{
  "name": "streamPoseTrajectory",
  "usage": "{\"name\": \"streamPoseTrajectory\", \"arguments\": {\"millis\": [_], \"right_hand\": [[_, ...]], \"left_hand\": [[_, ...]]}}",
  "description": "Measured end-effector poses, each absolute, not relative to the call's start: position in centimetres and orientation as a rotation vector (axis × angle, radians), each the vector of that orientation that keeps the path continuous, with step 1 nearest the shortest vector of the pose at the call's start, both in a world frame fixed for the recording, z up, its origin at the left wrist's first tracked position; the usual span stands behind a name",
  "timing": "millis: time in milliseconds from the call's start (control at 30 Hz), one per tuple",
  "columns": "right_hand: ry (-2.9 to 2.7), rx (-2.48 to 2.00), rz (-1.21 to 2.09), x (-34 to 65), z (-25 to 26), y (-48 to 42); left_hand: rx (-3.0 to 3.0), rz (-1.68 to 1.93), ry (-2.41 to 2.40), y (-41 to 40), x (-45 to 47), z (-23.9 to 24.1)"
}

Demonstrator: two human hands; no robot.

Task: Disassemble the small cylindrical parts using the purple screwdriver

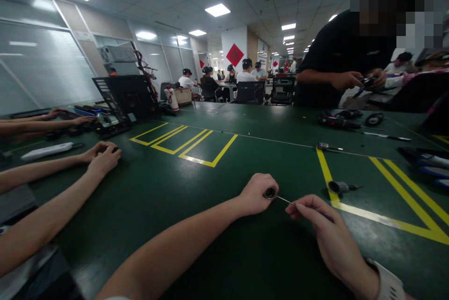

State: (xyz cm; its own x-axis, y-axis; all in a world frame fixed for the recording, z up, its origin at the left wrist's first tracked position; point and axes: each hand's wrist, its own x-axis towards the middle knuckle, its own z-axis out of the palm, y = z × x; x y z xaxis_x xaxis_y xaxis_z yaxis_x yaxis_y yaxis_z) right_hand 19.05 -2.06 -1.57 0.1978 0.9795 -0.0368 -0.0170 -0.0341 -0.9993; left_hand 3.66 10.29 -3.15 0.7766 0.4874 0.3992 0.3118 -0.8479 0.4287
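Note:
My left hand is closed around a dark hollow cylindrical part, its round open end turned toward me. Between the thumb and fingers of my right hand is a thin metal rod, which reaches to the rim of that part; whether its tip goes inside I cannot tell. To the right of my hands lies a similar dark cylindrical part with a narrow pointed end. Farther back, a smaller metal cylinder with a thin shaft rests near the tape corner.
Yellow tape marks outlines on the green table. A co-worker's hands work at left, near a white tool. Another person stands across the table, behind a dark power tool and a pen.

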Motion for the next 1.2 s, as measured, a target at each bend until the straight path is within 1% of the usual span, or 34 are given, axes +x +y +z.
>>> {"name": "streamPoseTrajectory", "arguments": {"millis": [133, 400, 633, 733, 1000, 1200], "right_hand": [[-0.963, -1.274, 1.134, 18.8, -1.4, -2.3], [-1.082, -1.357, 1.082, 18.7, -1.9, -2.5], [-0.787, -1.089, 1.351, 18.7, -1.7, -1.7], [-0.730, -1.026, 1.396, 18.7, -1.7, -1.6], [-0.945, -1.190, 1.203, 18.3, -1.5, -2.4], [-1.191, -1.340, 0.989, 18.6, -1.8, -2.7]], "left_hand": [[2.598, 0.726, 0.631, 10.3, 3.7, -3.0], [2.536, 0.761, 0.629, 10.2, 3.7, -3.0], [2.386, 0.807, 0.654, 10.3, 3.8, -3.1], [2.325, 0.819, 0.661, 10.4, 3.9, -3.2], [2.335, 0.790, 0.772, 10.6, 3.9, -3.5], [2.420, 0.742, 0.736, 10.4, 3.8, -3.3]]}}
